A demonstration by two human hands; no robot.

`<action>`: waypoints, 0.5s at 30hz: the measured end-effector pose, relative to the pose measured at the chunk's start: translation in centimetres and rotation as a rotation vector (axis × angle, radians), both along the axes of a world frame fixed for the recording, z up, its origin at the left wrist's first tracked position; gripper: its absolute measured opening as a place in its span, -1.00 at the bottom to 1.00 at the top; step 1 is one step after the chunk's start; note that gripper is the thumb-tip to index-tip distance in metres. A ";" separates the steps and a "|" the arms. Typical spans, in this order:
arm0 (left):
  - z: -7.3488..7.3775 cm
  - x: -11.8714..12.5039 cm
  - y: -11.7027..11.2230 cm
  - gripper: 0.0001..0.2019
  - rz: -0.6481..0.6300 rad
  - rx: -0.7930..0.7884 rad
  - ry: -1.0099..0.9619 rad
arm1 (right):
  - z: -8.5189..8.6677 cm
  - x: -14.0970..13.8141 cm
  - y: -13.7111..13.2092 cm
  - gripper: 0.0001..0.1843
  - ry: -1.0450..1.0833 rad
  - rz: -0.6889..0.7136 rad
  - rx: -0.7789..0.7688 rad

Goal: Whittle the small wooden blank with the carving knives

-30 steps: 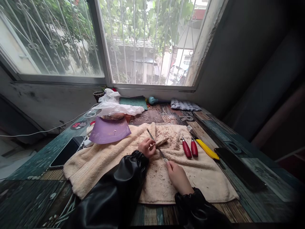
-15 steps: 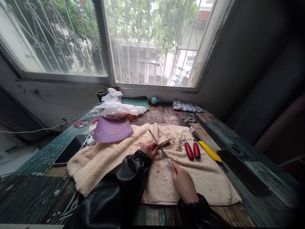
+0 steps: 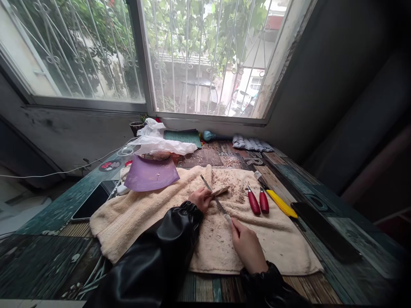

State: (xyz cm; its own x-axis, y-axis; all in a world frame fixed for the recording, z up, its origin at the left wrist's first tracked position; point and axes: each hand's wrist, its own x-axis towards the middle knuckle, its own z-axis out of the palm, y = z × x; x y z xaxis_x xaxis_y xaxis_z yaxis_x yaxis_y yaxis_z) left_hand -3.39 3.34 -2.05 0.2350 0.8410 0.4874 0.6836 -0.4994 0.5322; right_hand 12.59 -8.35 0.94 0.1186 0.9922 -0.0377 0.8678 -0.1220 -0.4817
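Note:
My left hand (image 3: 201, 199) is closed around a small brown piece of wood (image 3: 221, 191) whose pointed end sticks out to the right. In my right hand (image 3: 246, 244) is the pale handle of a thin metal file (image 3: 219, 206). The file's blade lies slantwise across the wood, close to my left fingertips, its tip pointing up and left. Under both hands spreads a beige towel (image 3: 272, 252) sprinkled with wood shavings. Two red-handled carving tools (image 3: 253, 202) lie on it to the right, beside a yellow-handled knife (image 3: 281, 203).
A purple sheet (image 3: 150, 173) rests on the towel's far left, in front of a white plastic bag (image 3: 167, 146). Phones lie left (image 3: 96, 200) and right (image 3: 326, 231). At the back are a green mat (image 3: 183, 137) and a grey padded bundle (image 3: 252, 143) below the window.
Both hands keep their hold on the wood and the file, nearly in the same place. The view has shifted very slightly.

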 end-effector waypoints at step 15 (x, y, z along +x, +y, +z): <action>0.3 -0.2 0.2 -0.94 0.025 0.014 -0.047 | 0.7 -1.8 2.2 -0.59 -0.023 0.009 0.026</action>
State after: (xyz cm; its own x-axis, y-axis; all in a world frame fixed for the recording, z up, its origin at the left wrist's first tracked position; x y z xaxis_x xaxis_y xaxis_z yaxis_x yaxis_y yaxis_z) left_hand -3.61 3.53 -1.72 0.1904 0.8395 0.5089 0.6705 -0.4899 0.5572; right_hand 10.84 -6.10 1.69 0.1100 0.9939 -0.0092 0.8798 -0.1017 -0.4644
